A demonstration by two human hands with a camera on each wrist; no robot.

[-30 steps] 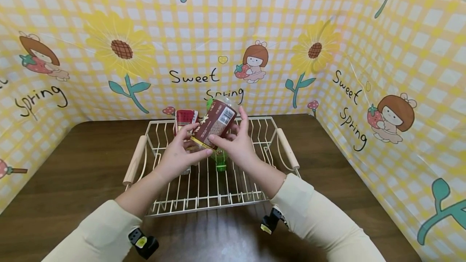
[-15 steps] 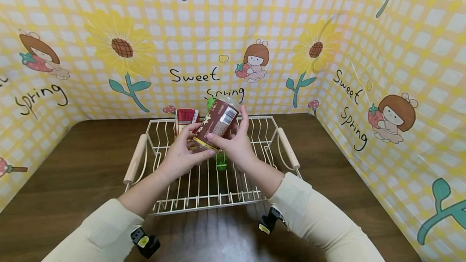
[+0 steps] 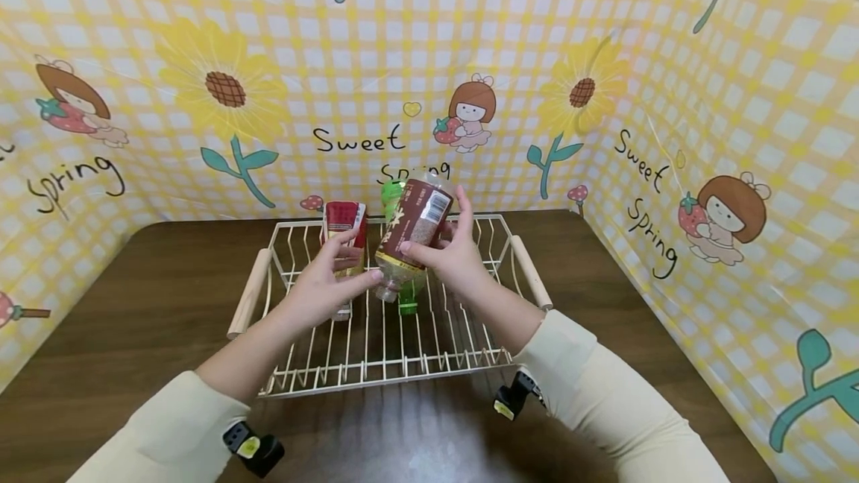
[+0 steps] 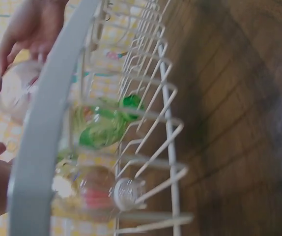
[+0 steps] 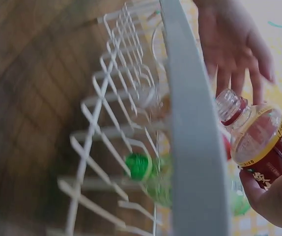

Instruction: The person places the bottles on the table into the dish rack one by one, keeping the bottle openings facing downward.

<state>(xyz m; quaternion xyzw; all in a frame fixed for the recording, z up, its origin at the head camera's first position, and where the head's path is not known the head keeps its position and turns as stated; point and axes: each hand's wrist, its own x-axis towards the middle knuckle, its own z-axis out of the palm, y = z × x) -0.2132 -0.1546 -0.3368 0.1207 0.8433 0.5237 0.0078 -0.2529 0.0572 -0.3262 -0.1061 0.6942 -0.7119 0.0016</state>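
My right hand (image 3: 458, 253) grips a clear plastic bottle (image 3: 417, 223) with a brown label. The bottle is tilted, its neck pointing down and to the left; in the right wrist view its mouth shows no cap. My left hand (image 3: 321, 283) is apart from it at the left, fingers spread and holding nothing, as the right wrist view also shows of the left hand (image 5: 229, 44). Behind the left fingers a bottle with a red label (image 3: 343, 216) stands neck down in the cream wire rack (image 3: 396, 373). A green-capped bottle (image 3: 407, 300) is beside it, partly hidden by the held bottle.
The rack has wooden handles, a left handle (image 3: 250, 294) and a right handle (image 3: 530, 274), and sits on a dark wooden table (image 3: 134, 304). A yellow checked cloth (image 3: 510, 36) hangs behind and at both sides.
My left hand has let go of the brown-label bottle and moved slightly left. My right hand has carried the bottle a little to the right, and its neck now shows.
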